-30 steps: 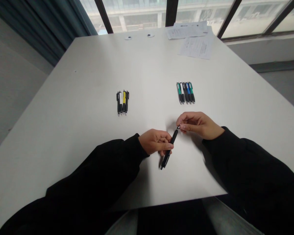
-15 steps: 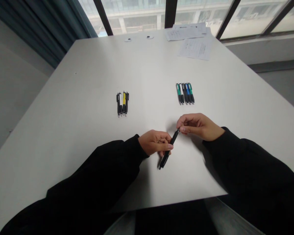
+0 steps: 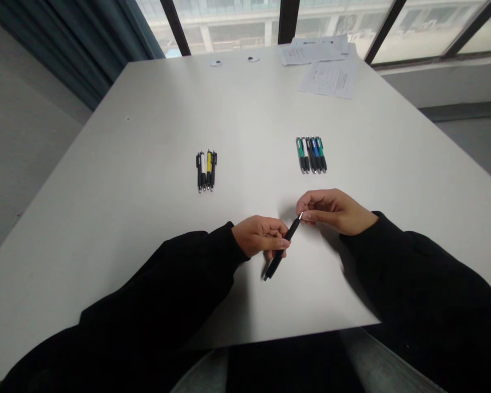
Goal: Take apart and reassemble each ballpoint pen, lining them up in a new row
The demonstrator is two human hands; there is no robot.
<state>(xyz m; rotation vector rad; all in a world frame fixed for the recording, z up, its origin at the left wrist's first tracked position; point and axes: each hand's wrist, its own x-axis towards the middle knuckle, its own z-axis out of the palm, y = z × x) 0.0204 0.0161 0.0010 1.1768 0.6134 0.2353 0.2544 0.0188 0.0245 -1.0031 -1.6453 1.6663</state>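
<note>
A black pen [image 3: 275, 263] slants over the white table [image 3: 155, 218], its silver tip up and to the right. Thumb and fingers of my left hand [image 3: 262, 237] pinch the pen's barrel. At the silver tip, my right hand [image 3: 334, 212] pinches with thumb and forefinger. Beyond my left hand lies a row of pens [image 3: 207, 171], black, white and yellow. Another row of several pens [image 3: 311, 155], in green, white, black and blue, lies beyond my right hand.
Printed papers [image 3: 329, 76] overlap at the far right of the table. Two small round white items [image 3: 216, 64] sit near the far edge. A dark curtain [image 3: 118, 43] hangs at the far left, beside the windows.
The pen has turned slightly about its length, so its clip no longer shows clearly. Both hands keep their hold. The view has shifted slightly.
</note>
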